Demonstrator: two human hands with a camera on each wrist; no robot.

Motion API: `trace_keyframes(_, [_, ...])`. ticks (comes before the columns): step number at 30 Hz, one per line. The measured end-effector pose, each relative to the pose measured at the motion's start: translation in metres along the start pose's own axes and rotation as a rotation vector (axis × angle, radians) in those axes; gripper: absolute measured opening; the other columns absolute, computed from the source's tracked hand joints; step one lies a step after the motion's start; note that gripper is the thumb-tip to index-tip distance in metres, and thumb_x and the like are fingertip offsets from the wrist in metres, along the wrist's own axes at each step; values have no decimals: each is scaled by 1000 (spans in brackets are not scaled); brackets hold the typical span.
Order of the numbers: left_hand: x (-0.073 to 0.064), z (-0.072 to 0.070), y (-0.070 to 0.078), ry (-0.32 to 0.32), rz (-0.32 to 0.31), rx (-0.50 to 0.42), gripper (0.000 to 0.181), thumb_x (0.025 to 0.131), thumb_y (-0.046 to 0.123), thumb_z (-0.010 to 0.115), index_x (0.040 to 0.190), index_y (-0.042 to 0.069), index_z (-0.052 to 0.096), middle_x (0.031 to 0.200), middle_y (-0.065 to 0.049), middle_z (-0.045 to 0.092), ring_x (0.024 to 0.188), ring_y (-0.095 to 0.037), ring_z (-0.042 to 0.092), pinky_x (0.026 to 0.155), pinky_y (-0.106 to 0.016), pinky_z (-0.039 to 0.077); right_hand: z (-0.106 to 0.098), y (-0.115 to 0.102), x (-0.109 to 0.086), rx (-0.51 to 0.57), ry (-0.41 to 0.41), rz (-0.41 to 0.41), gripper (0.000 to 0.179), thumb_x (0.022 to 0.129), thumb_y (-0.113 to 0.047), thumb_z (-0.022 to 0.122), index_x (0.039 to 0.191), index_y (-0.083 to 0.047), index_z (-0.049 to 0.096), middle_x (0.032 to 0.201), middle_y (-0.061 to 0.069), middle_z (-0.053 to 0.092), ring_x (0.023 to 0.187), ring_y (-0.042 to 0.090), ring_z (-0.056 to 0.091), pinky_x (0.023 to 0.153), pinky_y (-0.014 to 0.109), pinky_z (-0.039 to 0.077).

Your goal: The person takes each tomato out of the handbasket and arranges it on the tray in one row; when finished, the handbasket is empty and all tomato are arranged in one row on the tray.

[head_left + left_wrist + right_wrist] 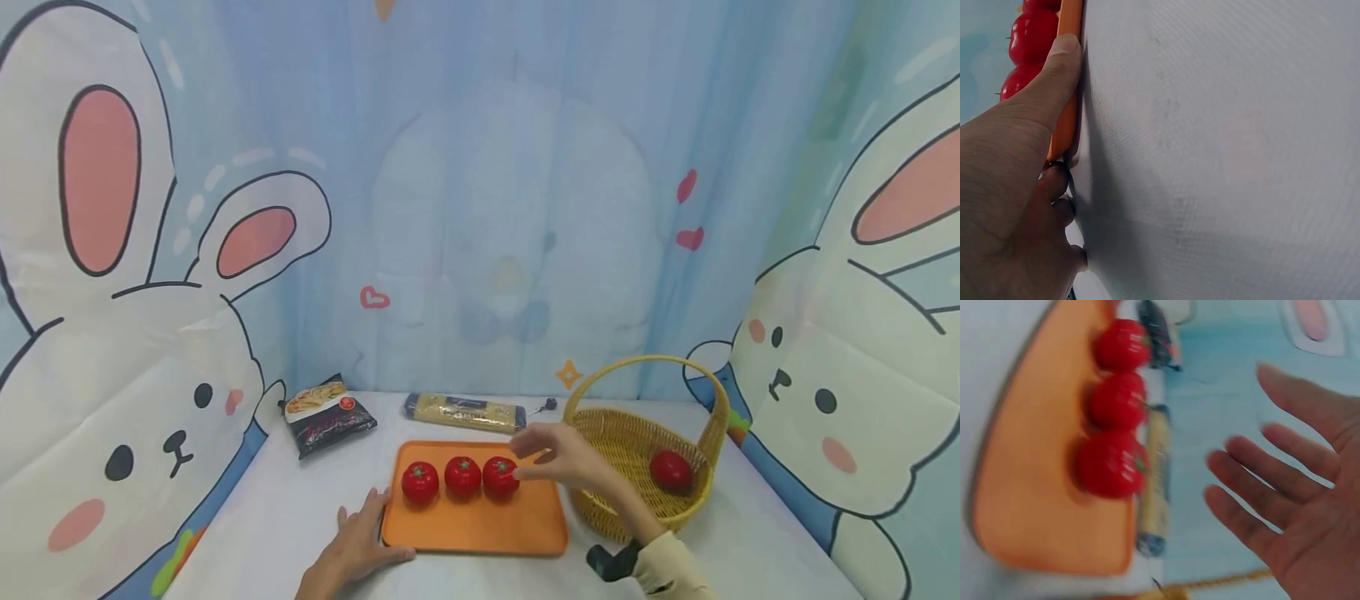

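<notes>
Three red tomatoes with green stems stand in a row on an orange tray (517, 529): the left one (420, 483), the middle one (462, 477) and the right one (500, 478). My left hand (356, 542) rests at the tray's near left corner, thumb along the front edge and fingers by the left side. In the left wrist view the thumb (1063, 59) touches the tray's rim. Above the right tomato hovers my right hand (558, 454), fingers spread and loosely bent, holding nothing. Blur softens the right wrist view.
Right of the tray stands a yellow woven basket (615, 425) with a tall handle and a red round item (671, 472) inside. A black snack bag (328, 417) and a long yellow packet (468, 412) lie behind. A dark object (611, 562) sits near the right forearm.
</notes>
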State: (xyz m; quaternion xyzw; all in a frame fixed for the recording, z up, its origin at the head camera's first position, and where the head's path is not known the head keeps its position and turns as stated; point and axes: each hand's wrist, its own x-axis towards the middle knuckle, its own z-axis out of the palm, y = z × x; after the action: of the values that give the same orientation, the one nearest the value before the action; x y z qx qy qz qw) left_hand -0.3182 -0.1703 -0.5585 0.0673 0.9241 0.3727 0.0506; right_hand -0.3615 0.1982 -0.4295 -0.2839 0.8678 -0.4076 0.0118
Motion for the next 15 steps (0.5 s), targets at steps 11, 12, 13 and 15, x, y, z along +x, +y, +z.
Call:
trace_keyframes(11, [-1, -4, 5, 3, -4, 18, 107, 77, 45, 98, 158, -1, 47, 165, -34, 40, 156, -56, 29, 125, -81, 0, -115, 62, -44, -72, -7, 233, 61, 97, -34, 83, 141, 4, 63, 133, 22, 72, 124, 42, 68, 99, 48, 64])
trace_keyframes(12, [-1, -5, 4, 3, -1, 19, 107, 77, 45, 98, 158, -1, 47, 164, -34, 40, 156, -56, 29, 125, -81, 0, -119, 69, -44, -81, 34, 284, 65, 98, -37, 82, 144, 5, 61, 135, 24, 70, 127, 45, 66, 101, 53, 62])
trace_keyframes(13, [-1, -5, 5, 3, 0, 18, 107, 77, 45, 98, 158, -1, 47, 165, -34, 40, 157, -56, 28, 125, -81, -1, -123, 76, -44, -83, 69, 337, 69, 99, -40, 80, 147, 5, 58, 139, 27, 68, 130, 48, 63, 104, 58, 60])
trace_keyframes(15, [-1, -5, 4, 3, 1, 20, 107, 77, 45, 98, 158, -1, 46, 165, -34, 40, 156, -56, 28, 125, -81, -1, -128, 89, -42, -87, 127, 415, 75, 102, -43, 76, 151, 8, 52, 145, 33, 62, 135, 55, 56, 107, 66, 55])
